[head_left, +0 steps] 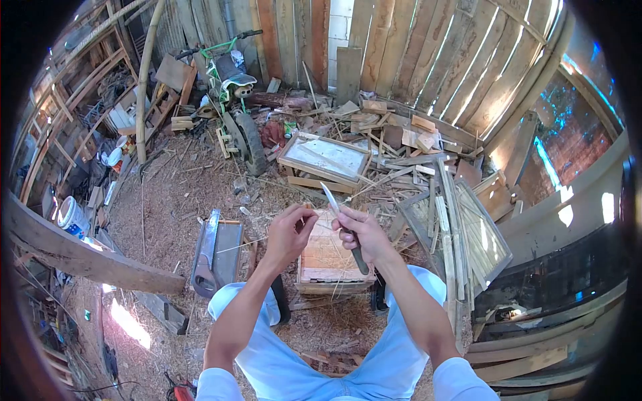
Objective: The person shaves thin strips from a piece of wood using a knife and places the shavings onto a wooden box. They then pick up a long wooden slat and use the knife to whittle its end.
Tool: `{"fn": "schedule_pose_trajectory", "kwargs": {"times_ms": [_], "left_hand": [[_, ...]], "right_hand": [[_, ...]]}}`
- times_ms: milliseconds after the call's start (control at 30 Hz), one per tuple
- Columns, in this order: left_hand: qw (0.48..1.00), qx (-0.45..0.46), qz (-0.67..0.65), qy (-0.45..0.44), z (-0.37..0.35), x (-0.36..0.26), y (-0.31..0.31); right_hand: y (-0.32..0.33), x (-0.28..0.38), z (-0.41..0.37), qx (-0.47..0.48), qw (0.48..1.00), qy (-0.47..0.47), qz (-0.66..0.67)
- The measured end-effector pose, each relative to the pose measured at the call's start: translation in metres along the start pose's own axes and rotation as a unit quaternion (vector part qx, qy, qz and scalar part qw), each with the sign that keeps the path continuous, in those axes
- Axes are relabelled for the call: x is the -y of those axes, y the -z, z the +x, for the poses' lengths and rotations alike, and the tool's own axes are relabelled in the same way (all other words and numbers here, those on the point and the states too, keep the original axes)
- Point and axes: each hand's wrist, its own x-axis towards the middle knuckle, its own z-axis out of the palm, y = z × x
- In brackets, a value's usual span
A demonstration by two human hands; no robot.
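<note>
My right hand (359, 232) is closed round the dark handle of a knife (331, 200), whose blade points up and to the left. My left hand (292, 230) is at the left of the knife, its fingers pinched together; what they hold is too small to make out, though a thin pale strip (231, 248) runs leftward from near it. Beneath both hands, between my knees, stands a wooden box (334, 271) with a slatted top and thin strips lying over it.
A handsaw (207, 244) lies on a grey tray (229, 257) at the left. Ahead are a framed panel (324, 157), scrap wood (421, 137) and a green bike (234, 73). Long slats (448, 247) lean at the right. A white bucket (72, 215) sits far left.
</note>
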Motion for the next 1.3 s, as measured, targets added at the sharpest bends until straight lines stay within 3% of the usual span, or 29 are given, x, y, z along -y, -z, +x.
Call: {"fn": "schedule_pose_trajectory", "kwargs": {"times_ms": [333, 533, 1067, 1133, 1200, 1300], "left_hand": [[1.0, 0.013, 0.011, -0.011, 0.001, -0.003, -0.002], [1.0, 0.005, 0.016, 0.002, -0.004, 0.004, 0.006], [1.0, 0.003, 0.017, -0.013, -0.011, 0.009, 0.01], [1.0, -0.012, 0.025, -0.006, -0.007, 0.015, 0.017], [0.998, -0.054, 0.022, 0.02, -0.005, 0.022, 0.024], [0.996, -0.071, 0.047, -0.006, -0.001, 0.029, 0.015]], "right_hand": [[0.01, 0.011, -0.001, -0.008, 0.999, 0.011, -0.032], [0.041, 0.04, -0.002, -0.099, 0.992, 0.082, 0.013], [0.076, 0.058, -0.015, -0.093, 0.989, 0.091, 0.066], [0.094, 0.071, -0.014, -0.171, 0.964, 0.191, 0.068], [0.093, 0.074, -0.018, -0.198, 0.953, 0.218, 0.068], [0.071, 0.062, -0.019, -0.201, 0.966, 0.16, -0.038]]}}
